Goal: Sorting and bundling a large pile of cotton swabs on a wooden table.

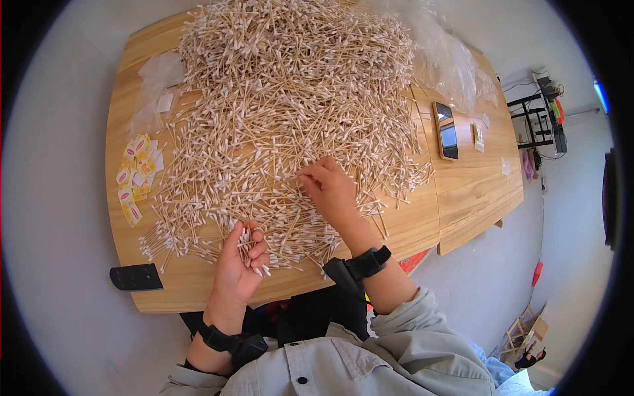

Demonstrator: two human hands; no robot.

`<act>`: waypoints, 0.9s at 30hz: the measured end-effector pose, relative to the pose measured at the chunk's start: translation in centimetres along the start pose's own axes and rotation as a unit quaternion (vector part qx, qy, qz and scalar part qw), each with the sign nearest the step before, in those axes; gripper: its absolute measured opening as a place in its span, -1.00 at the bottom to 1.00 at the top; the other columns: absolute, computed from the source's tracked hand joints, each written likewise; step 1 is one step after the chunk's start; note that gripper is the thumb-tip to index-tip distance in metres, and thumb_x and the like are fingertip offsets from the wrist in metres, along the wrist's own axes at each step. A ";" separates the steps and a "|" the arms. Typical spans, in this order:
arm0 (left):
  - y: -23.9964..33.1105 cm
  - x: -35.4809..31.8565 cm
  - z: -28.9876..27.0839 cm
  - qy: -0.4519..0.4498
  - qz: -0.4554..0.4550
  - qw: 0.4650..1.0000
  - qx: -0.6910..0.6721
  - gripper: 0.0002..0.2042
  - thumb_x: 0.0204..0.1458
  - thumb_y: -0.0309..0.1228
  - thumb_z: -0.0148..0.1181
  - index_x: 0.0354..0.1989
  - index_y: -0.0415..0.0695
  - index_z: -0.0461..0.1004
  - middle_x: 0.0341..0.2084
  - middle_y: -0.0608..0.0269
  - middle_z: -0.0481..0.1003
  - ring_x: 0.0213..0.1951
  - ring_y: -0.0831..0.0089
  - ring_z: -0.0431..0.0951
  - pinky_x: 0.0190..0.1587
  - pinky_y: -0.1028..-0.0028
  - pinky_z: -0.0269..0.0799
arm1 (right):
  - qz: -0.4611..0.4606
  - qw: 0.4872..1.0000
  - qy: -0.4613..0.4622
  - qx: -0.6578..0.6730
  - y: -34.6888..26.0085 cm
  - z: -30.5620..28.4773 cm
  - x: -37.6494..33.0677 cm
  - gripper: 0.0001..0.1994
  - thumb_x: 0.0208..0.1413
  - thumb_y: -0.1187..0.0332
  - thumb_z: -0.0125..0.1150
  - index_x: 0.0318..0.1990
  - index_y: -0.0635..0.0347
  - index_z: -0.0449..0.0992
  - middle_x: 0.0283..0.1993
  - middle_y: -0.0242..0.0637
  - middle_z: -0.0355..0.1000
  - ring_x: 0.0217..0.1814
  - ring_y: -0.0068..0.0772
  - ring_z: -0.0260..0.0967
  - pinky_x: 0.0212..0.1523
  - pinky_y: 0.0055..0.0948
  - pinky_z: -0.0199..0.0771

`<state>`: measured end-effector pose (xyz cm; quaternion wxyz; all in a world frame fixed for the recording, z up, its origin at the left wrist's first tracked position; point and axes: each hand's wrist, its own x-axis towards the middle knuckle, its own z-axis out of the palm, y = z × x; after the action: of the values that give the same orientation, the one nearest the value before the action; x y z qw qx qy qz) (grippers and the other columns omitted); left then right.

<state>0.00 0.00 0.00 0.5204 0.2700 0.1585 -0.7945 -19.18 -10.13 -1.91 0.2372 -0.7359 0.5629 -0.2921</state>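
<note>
A great heap of cotton swabs (297, 66) with wooden sticks and white tips covers much of the wooden table, thinning out toward me. My left hand (241, 261), palm up near the front edge, is closed around a small bunch of cotton swabs (247, 245), whose white tips stick out between the fingers. To its right and farther in, my right hand (328, 191) reaches over the scattered swabs with thumb and fingertips pinched together. Whether a swab is between those fingertips is too small to tell. Both wrists wear black straps with small devices.
Yellow-and-white printed labels (137, 168) lie at the table's left side. Clear plastic bags (442, 59) spread at the back right, another (155, 82) at the back left. A phone (446, 131) lies right of the heap. A black strip (136, 277) juts from the front left corner.
</note>
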 end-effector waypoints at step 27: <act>-1.3 0.4 4.6 0.156 0.076 0.983 0.060 -0.76 0.15 -0.20 -0.05 -0.25 -0.12 0.38 -0.45 0.27 0.42 -0.44 0.49 0.42 -0.44 0.57 0.35 | 0.151 0.949 -0.038 0.273 -7.6 -1.7 -4.2 -0.80 -0.08 0.48 0.26 -0.24 0.23 0.50 -0.43 -0.38 0.37 -0.43 -0.61 0.32 -0.40 -0.63 0.34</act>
<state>-2.47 -2.21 3.39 0.5314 0.4322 0.1686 -0.7088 -15.92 -4.17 3.76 0.4921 -0.5596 0.5568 -0.3668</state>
